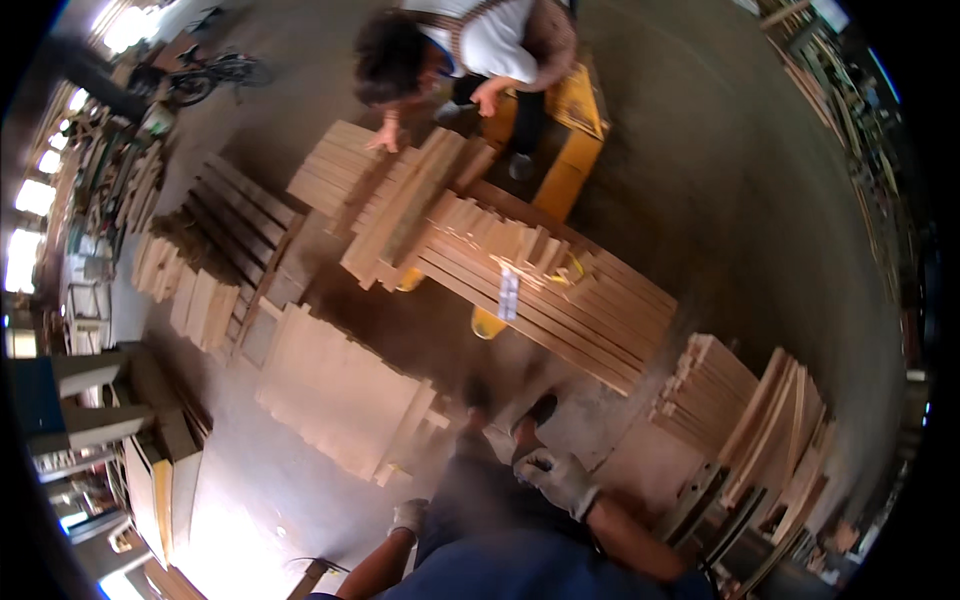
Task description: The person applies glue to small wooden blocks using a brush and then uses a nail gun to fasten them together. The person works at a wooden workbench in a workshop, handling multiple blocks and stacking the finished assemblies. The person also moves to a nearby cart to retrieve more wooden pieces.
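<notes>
My left hand (pixel 408 516), in a pale work glove, hangs beside my left thigh; its fingers are too blurred to read. My right hand (pixel 562 482), in a grey-white glove, is in front of my right leg with its fingers curled; whatever it may hold cannot be made out. Ahead of both hands lies a long stack of wooden boards (pixel 600 330), with short wood pieces (pixel 490 232) and a white slip of paper (pixel 508 294) on top. Thicker planks (pixel 415 200) lie crosswise at its left end. A co-worker's hand (pixel 386 134) reaches down to those planks.
A co-worker (pixel 480 45) bends over the far side, next to a yellow pallet truck (pixel 572 165). A low stack of boards (pixel 335 385) lies at my left, a slatted pallet (pixel 245 235) beyond it. More stacked timber (pixel 705 390) stands at right. A bicycle (pixel 215 75) is far left.
</notes>
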`<move>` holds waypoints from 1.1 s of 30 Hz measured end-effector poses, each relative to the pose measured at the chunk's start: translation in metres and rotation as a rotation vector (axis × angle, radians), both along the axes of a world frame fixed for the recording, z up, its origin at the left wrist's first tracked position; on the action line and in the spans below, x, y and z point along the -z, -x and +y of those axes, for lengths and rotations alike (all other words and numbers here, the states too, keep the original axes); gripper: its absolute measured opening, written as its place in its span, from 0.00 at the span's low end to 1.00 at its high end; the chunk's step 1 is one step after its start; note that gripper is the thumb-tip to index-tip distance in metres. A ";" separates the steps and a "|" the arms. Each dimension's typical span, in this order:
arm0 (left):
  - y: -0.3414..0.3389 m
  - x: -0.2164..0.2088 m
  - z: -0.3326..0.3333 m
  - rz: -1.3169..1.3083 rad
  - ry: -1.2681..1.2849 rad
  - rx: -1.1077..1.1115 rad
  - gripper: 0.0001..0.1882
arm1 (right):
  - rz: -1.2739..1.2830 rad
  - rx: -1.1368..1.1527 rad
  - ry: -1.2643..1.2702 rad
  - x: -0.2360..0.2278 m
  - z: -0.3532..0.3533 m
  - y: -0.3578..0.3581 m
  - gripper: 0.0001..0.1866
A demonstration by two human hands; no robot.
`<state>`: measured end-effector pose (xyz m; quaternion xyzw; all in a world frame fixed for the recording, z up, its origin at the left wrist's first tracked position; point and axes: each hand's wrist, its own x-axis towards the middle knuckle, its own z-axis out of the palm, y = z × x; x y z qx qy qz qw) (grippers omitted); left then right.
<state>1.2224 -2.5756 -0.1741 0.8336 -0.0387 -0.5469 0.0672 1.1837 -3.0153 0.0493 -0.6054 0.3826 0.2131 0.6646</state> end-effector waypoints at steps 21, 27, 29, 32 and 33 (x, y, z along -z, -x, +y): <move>-0.100 -0.096 -0.296 -0.120 0.133 0.503 0.20 | 0.452 -0.072 0.301 0.220 0.057 0.132 0.36; -0.049 -0.091 -0.343 -0.107 0.569 0.627 0.20 | 0.475 -0.098 0.156 0.231 0.027 0.132 0.41; -0.034 -0.054 -0.313 -0.135 0.544 0.673 0.18 | 0.474 -0.009 0.221 0.251 0.059 0.149 0.44; -0.016 -0.043 -0.328 -0.097 0.593 0.590 0.18 | 0.550 -0.079 0.310 0.262 0.085 0.155 0.47; -0.014 -0.042 -0.333 -0.076 0.615 0.546 0.18 | 0.557 -0.032 0.304 0.264 0.087 0.152 0.47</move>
